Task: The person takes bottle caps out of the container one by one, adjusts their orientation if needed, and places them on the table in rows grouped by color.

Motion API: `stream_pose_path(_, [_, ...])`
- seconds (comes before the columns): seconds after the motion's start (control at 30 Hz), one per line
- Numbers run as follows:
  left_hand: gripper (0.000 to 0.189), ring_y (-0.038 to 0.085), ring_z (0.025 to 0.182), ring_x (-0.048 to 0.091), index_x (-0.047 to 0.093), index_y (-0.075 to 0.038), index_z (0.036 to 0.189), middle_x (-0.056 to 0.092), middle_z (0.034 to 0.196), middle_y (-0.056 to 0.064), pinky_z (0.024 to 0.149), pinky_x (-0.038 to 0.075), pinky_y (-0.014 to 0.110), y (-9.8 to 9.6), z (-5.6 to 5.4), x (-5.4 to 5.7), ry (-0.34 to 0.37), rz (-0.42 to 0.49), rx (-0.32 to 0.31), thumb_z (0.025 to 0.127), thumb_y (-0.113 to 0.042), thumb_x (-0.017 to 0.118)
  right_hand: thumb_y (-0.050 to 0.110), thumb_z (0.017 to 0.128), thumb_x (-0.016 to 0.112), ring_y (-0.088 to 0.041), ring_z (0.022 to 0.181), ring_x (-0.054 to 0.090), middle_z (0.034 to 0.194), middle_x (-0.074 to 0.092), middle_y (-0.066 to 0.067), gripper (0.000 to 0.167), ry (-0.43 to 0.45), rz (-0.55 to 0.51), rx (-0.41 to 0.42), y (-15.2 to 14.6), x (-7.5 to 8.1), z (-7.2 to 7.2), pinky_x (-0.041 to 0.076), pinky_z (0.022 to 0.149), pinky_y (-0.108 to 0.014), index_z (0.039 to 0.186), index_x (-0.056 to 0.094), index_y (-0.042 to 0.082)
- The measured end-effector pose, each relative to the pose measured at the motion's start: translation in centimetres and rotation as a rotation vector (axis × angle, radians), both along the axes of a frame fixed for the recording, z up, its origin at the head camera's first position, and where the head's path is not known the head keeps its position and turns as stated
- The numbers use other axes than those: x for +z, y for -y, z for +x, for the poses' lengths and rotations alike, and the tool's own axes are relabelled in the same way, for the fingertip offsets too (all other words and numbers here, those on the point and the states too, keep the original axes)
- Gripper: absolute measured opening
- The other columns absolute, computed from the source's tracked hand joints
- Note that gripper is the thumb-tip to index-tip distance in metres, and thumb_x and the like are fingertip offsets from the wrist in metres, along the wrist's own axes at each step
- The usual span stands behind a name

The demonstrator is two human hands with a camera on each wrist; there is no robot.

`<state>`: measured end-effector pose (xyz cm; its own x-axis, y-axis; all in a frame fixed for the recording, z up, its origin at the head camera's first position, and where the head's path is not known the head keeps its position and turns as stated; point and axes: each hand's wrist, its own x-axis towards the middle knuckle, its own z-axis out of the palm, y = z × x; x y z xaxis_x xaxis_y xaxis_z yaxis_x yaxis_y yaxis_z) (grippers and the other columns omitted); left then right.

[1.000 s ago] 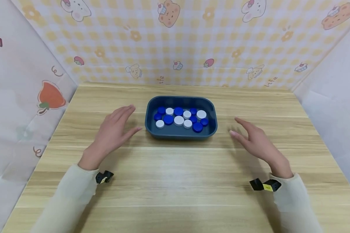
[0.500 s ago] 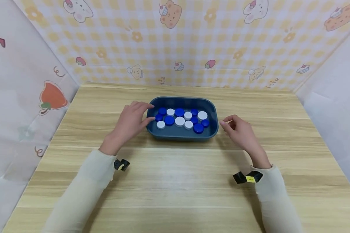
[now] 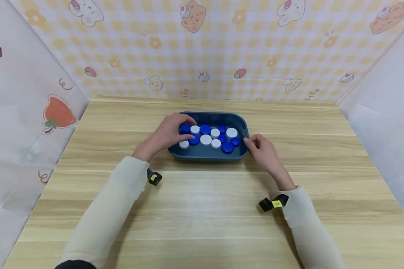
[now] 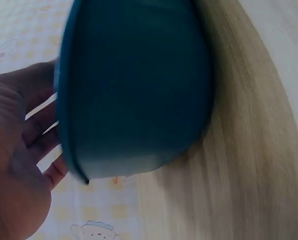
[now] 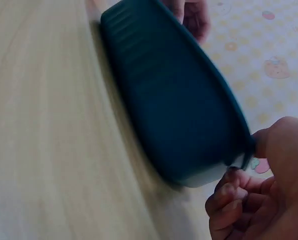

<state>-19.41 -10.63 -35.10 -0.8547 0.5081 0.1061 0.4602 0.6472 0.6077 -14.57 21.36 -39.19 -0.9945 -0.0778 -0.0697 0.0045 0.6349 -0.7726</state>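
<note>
A dark blue-green tray (image 3: 208,158) with rounded corners sits on the table. Inside it lie several round blue discs (image 3: 227,147) and white discs (image 3: 206,140), of larger and smaller sizes. My left hand (image 3: 168,130) reaches over the tray's left end, thumb and fingers bent and apart above the discs there, partly hiding them. At the opposite end, my right hand (image 3: 264,153) pinches the tray's rim; in the right wrist view its thumb is over the rim, with curled fingers below. The tray's outer side (image 4: 134,90) fills much of the left wrist view.
The light wooden table (image 3: 202,209) extends toward the front and to both sides. Behind it stands a yellow-checked patterned backdrop (image 3: 215,45), with pale patterned sheets at left and right. A small black camera (image 3: 154,177) sits on the left wrist.
My left hand has moved right, from beside the tray to over its left end. My right hand has come left, closed its fingers and taken hold of the rim. The tray has stayed put.
</note>
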Motion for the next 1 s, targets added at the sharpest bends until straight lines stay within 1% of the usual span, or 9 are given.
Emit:
stream_pose_path(0.1, [0.043, 0.025, 0.113, 0.047, 0.062, -0.009, 0.119, 0.060, 0.120, 0.007, 0.101, 0.033, 0.043, -0.7, -0.6, -0.3, 0.008, -0.066, -0.027, 0.082, -0.023, 0.078, 0.049, 0.098, 0.046, -0.025, 0.066, 0.049, 0.074, 0.053, -0.009, 0.043, 0.022, -0.036, -0.013, 0.3, -0.4, -0.1, 0.038, 0.059, -0.032, 0.100, 0.054, 0.006])
stream_pose_path(0.2, [0.042, 0.025, 0.114, 0.046, 0.063, -0.011, 0.118, 0.061, 0.119, 0.006, 0.102, 0.029, 0.046, -1.4, -1.0, -0.2, -0.006, -0.158, -0.069, 0.082, -0.025, 0.078, 0.049, 0.098, 0.044, -0.024, 0.064, 0.048, 0.073, 0.053, -0.010, 0.043, 0.032, -0.059, -0.012, 0.5, -0.6, -0.1, 0.038, 0.057, -0.031, 0.101, 0.053, 0.007])
stream_pose_path(0.33, [0.040, 0.024, 0.110, 0.046, 0.063, -0.012, 0.117, 0.062, 0.116, 0.004, 0.098, 0.029, 0.046, -2.4, -1.6, -0.1, -0.013, -0.245, -0.129, 0.082, -0.027, 0.077, 0.047, 0.099, 0.043, -0.023, 0.063, 0.048, 0.072, 0.052, -0.010, 0.041, 0.043, -0.095, -0.010, 0.7, -0.7, -0.1, 0.036, 0.055, -0.029, 0.102, 0.051, 0.007])
stream_pose_path(0.47, [0.040, 0.022, 0.106, 0.046, 0.062, -0.012, 0.116, 0.062, 0.113, 0.003, 0.095, 0.028, 0.042, -3.3, -2.2, -0.1, 0.020, -0.273, -0.164, 0.082, -0.027, 0.078, 0.047, 0.100, 0.041, -0.023, 0.063, 0.048, 0.073, 0.052, -0.010, 0.040, 0.061, -0.121, -0.003, 0.7, -0.9, 0.0, 0.037, 0.055, -0.028, 0.105, 0.048, 0.008])
stream_pose_path(0.6, [0.040, 0.020, 0.105, 0.045, 0.063, -0.015, 0.116, 0.061, 0.113, 0.002, 0.091, 0.028, 0.040, -4.1, -2.6, -0.5, 0.037, -0.322, -0.189, 0.081, -0.028, 0.078, 0.048, 0.100, 0.039, -0.023, 0.064, 0.049, 0.075, 0.054, -0.012, 0.042, 0.065, -0.126, 0.011, 0.7, -1.1, 0.1, 0.038, 0.055, -0.029, 0.107, 0.047, 0.007])
stream_pose_path(0.7, [0.039, 0.019, 0.105, 0.044, 0.063, -0.018, 0.116, 0.060, 0.115, 0.000, 0.087, 0.029, 0.039, -4.7, -2.7, -0.8, 0.029, -0.384, -0.213, 0.081, -0.029, 0.078, 0.049, 0.100, 0.038, -0.024, 0.065, 0.050, 0.076, 0.055, -0.013, 0.043, 0.071, -0.132, 0.014, 0.6, -1.1, 0.1, 0.038, 0.056, -0.029, 0.109, 0.045, 0.007])
stream_pose_path(0.83, [0.040, 0.019, 0.106, 0.043, 0.063, -0.019, 0.117, 0.058, 0.117, -0.001, 0.085, 0.030, 0.038, -5.2, -2.7, -1.1, -0.002, -0.458, -0.236, 0.081, -0.028, 0.078, 0.049, 0.100, 0.037, -0.025, 0.065, 0.051, 0.076, 0.055, -0.013, 0.044, 0.087, -0.143, 0.012, 0.6, -0.9, 0.2, 0.039, 0.057, -0.029, 0.112, 0.043, 0.007])
stream_pose_path(0.93, [0.040, 0.019, 0.106, 0.043, 0.062, -0.019, 0.116, 0.058, 0.116, -0.001, 0.085, 0.029, 0.038, -5.4, -2.8, -1.2, -0.017, -0.479, -0.236, 0.080, -0.028, 0.079, 0.049, 0.100, 0.037, -0.025, 0.065, 0.051, 0.077, 0.056, -0.016, 0.045, 0.088, -0.147, 0.011, 0.6, -0.9, 0.1, 0.039, 0.056, -0.030, 0.114, 0.042, 0.007])
stream_pose_path(1.0, [0.040, 0.019, 0.106, 0.043, 0.063, -0.019, 0.115, 0.057, 0.116, -0.001, 0.085, 0.029, 0.038, -5.4, -2.8, -1.3, -0.022, -0.475, -0.235, 0.080, -0.028, 0.079, 0.050, 0.100, 0.037, -0.025, 0.064, 0.051, 0.076, 0.056, -0.017, 0.045, 0.083, -0.145, 0.010, 0.6, -0.9, 0.1, 0.039, 0.056, -0.030, 0.115, 0.041, 0.007])
